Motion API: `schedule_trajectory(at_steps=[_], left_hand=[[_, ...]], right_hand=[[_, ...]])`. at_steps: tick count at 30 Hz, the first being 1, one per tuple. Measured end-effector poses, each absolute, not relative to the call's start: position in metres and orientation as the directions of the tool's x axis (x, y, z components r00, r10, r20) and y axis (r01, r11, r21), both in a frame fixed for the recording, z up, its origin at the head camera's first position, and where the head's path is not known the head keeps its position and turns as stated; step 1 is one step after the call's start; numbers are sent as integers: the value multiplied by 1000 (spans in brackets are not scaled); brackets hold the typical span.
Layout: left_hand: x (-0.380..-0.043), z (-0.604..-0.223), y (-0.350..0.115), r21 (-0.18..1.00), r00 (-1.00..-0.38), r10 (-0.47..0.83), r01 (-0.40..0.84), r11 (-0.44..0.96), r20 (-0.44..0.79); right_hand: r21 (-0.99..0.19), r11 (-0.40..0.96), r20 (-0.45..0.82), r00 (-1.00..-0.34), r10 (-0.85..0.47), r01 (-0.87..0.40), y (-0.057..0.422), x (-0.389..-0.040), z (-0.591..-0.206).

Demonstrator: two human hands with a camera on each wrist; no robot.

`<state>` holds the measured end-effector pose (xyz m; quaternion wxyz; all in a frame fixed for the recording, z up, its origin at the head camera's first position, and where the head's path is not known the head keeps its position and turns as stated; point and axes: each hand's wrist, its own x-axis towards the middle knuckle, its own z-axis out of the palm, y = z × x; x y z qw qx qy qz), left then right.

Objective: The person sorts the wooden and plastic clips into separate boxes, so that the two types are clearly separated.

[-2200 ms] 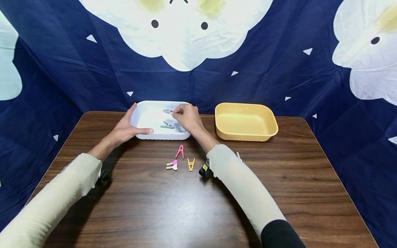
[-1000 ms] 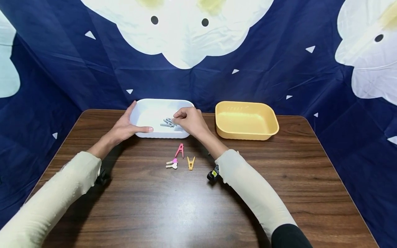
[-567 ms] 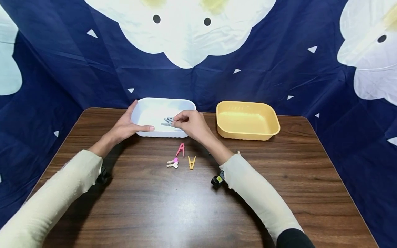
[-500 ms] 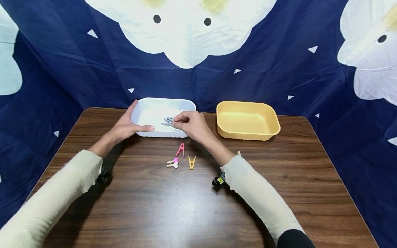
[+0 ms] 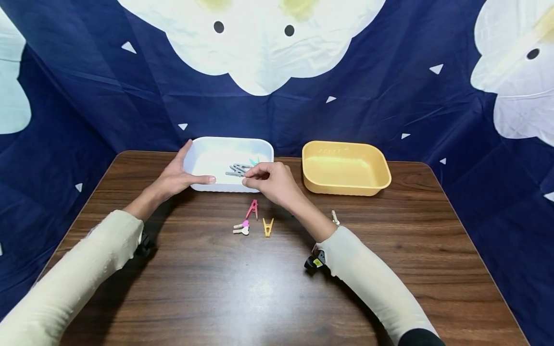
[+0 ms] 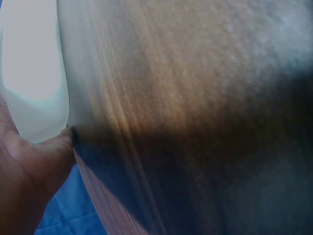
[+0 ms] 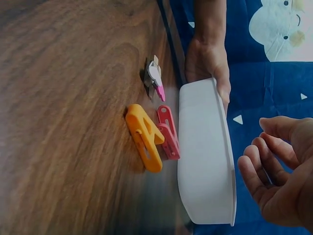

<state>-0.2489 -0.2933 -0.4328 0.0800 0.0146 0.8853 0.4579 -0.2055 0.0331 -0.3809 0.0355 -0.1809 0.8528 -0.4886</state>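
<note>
My left hand (image 5: pixel 175 177) holds the left end of a white plastic basin (image 5: pixel 207 185), its thumb along the front rim and fingers toward the back. Gray clothespins (image 5: pixel 235 171) lie together on the basin floor, beside a light blue clothespin (image 5: pixel 254 161). Over the basin's front right hovers my right hand (image 5: pixel 274 181), its fingertips close to the gray clothespins. The right wrist view shows that hand's fingers (image 7: pixel 266 169) loosely bent, with nothing between them. In the left wrist view the thumb (image 6: pixel 58 142) presses the basin's edge.
On the table before the basin lie a pink clothespin (image 5: pixel 253 209), a yellow clothespin (image 5: pixel 268 228) and two small heart clips (image 5: pixel 242 228). Another small wooden clip (image 5: pixel 335 217) is near my right forearm. A yellow basin (image 5: pixel 346 191) stands to the right, before the blue curtain (image 5: pixel 294 120).
My right hand has moved from the back of the white basin toward its front, parting from the gray clothespin it pinched. Gray clothespins now lie together; the light blue one shows. The left hand stays.
</note>
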Motion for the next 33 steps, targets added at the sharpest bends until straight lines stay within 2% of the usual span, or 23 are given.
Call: schedule_trajectory(at_steps=[14, 33], left_hand=[[-249, -433, -295, 813, -986, 95, -58, 580, -138], [-248, -432, -294, 819, -987, 99, -48, 572, -127]], right_hand=[[-847, 464, 90, -932, -352, -258, 53, -195, -383], [-838, 460, 64, -889, -453, -294, 70, -185, -397]])
